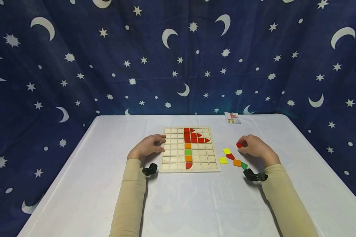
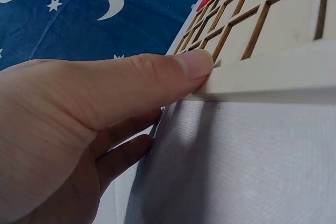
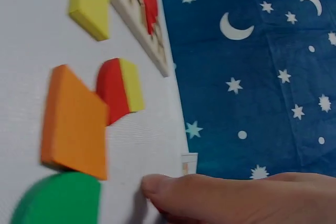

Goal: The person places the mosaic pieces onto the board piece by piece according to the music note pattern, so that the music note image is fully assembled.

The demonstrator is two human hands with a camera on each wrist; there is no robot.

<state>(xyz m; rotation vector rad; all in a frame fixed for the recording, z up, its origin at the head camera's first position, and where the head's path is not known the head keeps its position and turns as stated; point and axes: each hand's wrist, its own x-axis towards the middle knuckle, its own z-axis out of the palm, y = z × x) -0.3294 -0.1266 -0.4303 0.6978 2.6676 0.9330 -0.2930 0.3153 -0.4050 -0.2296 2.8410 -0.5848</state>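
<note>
My left hand point(image 1: 146, 146) rests at the left edge of a wooden grid board point(image 1: 173, 171), its thumb point(image 2: 157, 80) extended against the rim in the left wrist view. On the board, red squares and pointed pieces point(image 1: 194, 135) form three rows; below runs a column of an orange, a green point(image 1: 188, 152) and an orange square, ending in a red rounded piece point(image 1: 189, 165). Right of the board, my right hand point(image 1: 256, 147) pinches a small red piece point(image 1: 239, 144) between thumb and fingers. In the right wrist view that piece is mostly hidden below the hand.
Between board and right hand lie two yellow squares point(image 1: 223, 160), a red rounded piece point(image 1: 230, 156), an orange square point(image 1: 237, 163) and a green rounded piece point(image 1: 244, 165). A pattern card point(image 1: 232, 118) lies at the far edge of the white-covered table point(image 1: 184, 204). A starry curtain point(image 1: 154, 49) hangs behind.
</note>
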